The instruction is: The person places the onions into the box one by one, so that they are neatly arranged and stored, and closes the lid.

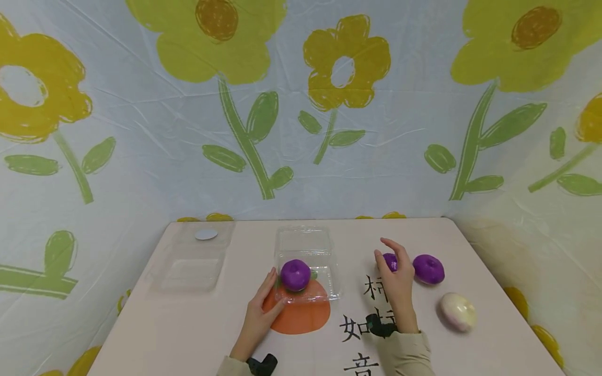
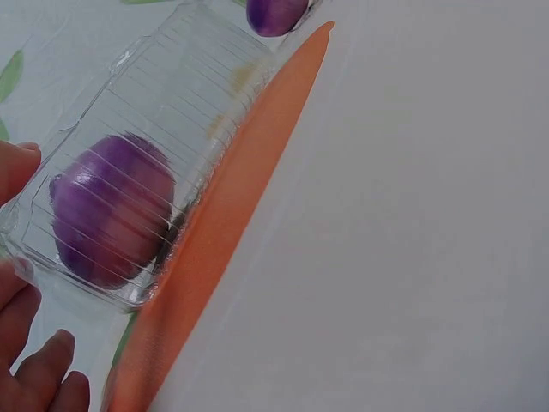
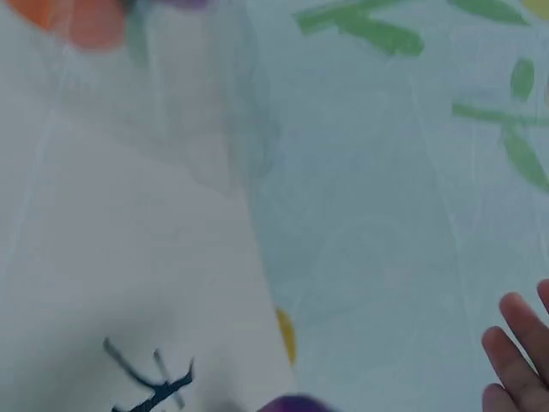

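“White cloth (image 1: 400, 172) first?”

“Yes, it's largest, printed with flowers behind the worktop (image 1: 150, 334). Then two clear boxes: the left box (image 1: 216, 263) and the middle box (image 1: 329, 284).”

“And the hands?”

“Left hand (image 1: 258, 308): thumb and fingers grip the middle box at its near left corner. Right hand (image 1: 398, 277): fingers parted around the half-hidden ball (image 1: 390, 261); whether they touch it, I can't tell.”

“How would that box handle?”

“Light and flexible, I'd guess, and easily dented. Hold it by a rim corner, gently.”

“Now the balls.”

“Pale ball (image 1: 458, 312), nearest the right edge. Then the purple ones: a boxed ball (image 1: 295, 275) in the middle box, an outer ball (image 1: 428, 269) just right of the right hand, and the half-hidden one. They're glossy, so probably slippery, and look firm. I'd grasp one round its widest part, thumb opposing.”
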`<act>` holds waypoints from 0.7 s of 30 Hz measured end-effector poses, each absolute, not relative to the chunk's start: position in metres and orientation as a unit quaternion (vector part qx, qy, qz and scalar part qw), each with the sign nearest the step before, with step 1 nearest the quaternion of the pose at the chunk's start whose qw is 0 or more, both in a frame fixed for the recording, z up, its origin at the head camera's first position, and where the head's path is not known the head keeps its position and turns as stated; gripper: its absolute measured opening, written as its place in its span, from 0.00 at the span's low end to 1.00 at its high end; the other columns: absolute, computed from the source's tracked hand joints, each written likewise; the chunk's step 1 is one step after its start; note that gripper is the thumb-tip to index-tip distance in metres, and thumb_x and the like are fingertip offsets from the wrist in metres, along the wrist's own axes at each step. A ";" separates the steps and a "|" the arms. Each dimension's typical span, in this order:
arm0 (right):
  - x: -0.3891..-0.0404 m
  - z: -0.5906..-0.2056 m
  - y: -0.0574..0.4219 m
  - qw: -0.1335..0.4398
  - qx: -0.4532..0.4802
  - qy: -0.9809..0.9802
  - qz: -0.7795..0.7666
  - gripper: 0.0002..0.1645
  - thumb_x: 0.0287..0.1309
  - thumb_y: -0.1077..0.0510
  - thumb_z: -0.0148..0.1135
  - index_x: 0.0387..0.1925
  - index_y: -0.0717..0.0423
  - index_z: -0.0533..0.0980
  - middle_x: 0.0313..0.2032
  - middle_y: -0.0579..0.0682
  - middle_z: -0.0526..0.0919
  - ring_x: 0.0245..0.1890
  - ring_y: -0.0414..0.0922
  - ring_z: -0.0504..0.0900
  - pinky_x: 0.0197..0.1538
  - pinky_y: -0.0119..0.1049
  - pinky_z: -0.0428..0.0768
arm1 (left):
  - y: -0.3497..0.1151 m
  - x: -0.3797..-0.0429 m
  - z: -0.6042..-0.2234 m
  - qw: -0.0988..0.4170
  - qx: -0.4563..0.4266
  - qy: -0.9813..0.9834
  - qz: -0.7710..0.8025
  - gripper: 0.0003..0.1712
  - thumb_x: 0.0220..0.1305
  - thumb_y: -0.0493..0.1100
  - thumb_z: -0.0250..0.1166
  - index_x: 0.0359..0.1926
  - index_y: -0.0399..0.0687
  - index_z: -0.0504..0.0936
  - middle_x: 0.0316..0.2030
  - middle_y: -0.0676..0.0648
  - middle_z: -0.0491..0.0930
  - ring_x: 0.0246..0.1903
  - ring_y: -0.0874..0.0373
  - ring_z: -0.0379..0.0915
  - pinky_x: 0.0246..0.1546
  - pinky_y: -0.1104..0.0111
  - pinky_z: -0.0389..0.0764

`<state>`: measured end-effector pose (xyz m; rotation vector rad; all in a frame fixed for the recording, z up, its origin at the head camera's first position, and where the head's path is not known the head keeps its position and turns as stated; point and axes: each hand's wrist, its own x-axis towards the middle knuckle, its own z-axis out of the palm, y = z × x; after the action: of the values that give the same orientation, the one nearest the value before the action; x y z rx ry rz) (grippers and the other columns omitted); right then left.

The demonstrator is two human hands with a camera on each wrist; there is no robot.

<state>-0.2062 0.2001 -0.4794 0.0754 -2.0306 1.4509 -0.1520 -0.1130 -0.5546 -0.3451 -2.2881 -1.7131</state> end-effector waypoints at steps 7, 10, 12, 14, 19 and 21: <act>-0.216 -0.520 0.236 0.308 -0.059 -0.755 0.577 0.28 0.60 0.62 0.68 0.63 0.53 0.75 0.63 0.51 0.76 0.70 0.47 0.64 0.73 0.39 0.57 | -0.113 -0.149 -0.546 0.136 -0.127 -0.788 -0.587 0.39 0.60 0.36 0.71 0.70 0.35 0.66 0.71 0.36 0.62 0.71 0.35 0.53 0.66 0.82 0.50; -0.216 -0.534 0.243 0.274 -0.085 -0.756 0.589 0.34 0.60 0.60 0.69 0.67 0.54 0.70 0.68 0.53 0.70 0.73 0.49 0.59 0.75 0.43 0.53 | -0.112 -0.148 -0.546 0.139 -0.124 -0.785 -0.590 0.38 0.60 0.35 0.71 0.70 0.35 0.67 0.71 0.36 0.63 0.71 0.35 0.53 0.66 0.82 0.50; -0.214 -0.540 0.246 0.244 -0.102 -0.765 0.588 0.38 0.59 0.59 0.70 0.70 0.56 0.66 0.70 0.57 0.65 0.74 0.51 0.56 0.75 0.48 0.53 | -0.112 -0.148 -0.546 0.136 -0.118 -0.786 -0.592 0.38 0.60 0.35 0.71 0.70 0.36 0.67 0.71 0.37 0.63 0.71 0.36 0.54 0.65 0.83 0.50; -0.212 -0.545 0.247 0.215 -0.113 -0.774 0.585 0.43 0.59 0.57 0.70 0.72 0.58 0.60 0.72 0.60 0.61 0.74 0.55 0.55 0.74 0.52 0.53 | -0.111 -0.147 -0.545 0.131 -0.112 -0.785 -0.595 0.38 0.59 0.35 0.71 0.70 0.37 0.68 0.71 0.38 0.64 0.71 0.38 0.54 0.65 0.83 0.51; -0.212 -0.553 0.248 0.160 -0.132 -0.795 0.571 0.53 0.58 0.53 0.72 0.76 0.56 0.51 0.74 0.64 0.54 0.73 0.62 0.55 0.71 0.62 0.56 | -0.112 -0.148 -0.548 0.140 -0.116 -0.789 -0.587 0.38 0.60 0.35 0.70 0.70 0.37 0.68 0.71 0.38 0.64 0.71 0.39 0.54 0.65 0.83 0.51; -0.214 -0.555 0.249 0.150 -0.134 -0.804 0.560 0.55 0.57 0.52 0.72 0.76 0.56 0.50 0.74 0.64 0.54 0.72 0.63 0.56 0.70 0.64 0.57 | -0.112 -0.150 -0.549 0.148 -0.123 -0.790 -0.582 0.38 0.60 0.35 0.70 0.70 0.37 0.67 0.71 0.37 0.63 0.71 0.37 0.54 0.66 0.82 0.51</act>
<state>-0.2136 0.2485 -0.5554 -0.3849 -2.3105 1.6081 -0.1495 -0.1121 -0.5491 -0.3535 -2.2714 -1.6754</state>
